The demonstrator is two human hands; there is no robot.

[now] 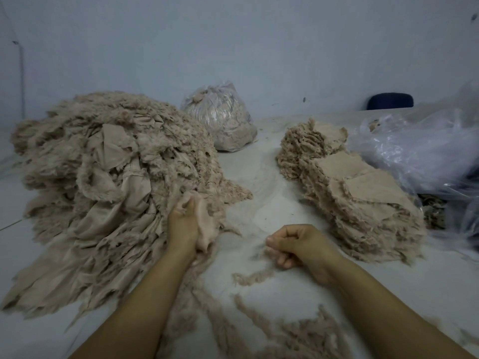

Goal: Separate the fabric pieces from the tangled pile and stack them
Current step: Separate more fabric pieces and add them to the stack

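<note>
So we're sitting at a pale table [259,161] with a huge tangled pile [103,182] of beige frayed fabric on our left side. It's a proper mountain, all crumpled pieces with fuzzy torn edges, spilling down toward the near edge.

Our left hand [185,224] is right at the foot of that pile, fingers curled round a bunched-up fabric piece [204,229] that hangs down past the wrist. It's blurry there, so we can't tell whether that piece is free of the pile or still caught in it.

Our right hand [295,244] is near the middle of the table, well apart from the pile, curled into a loose fist with the thumb pointing left. There seem to be a few thin frayed threads [261,251] at the fingers, but whether we're actually pinching them is hard to make out.

Over on the right sits the stack [355,193] of flat pieces, layered and leaning a bit, with ragged edges all round. Loose fluff [259,320] is strewn across the table between our forearms.

Further back there's a clear plastic bag [223,117] stuffed with more beige scraps, and crumpled clear plastic [420,151] just beside the stack on the far right. A dark blue chair back [390,101] peeks up against the wall.
</note>
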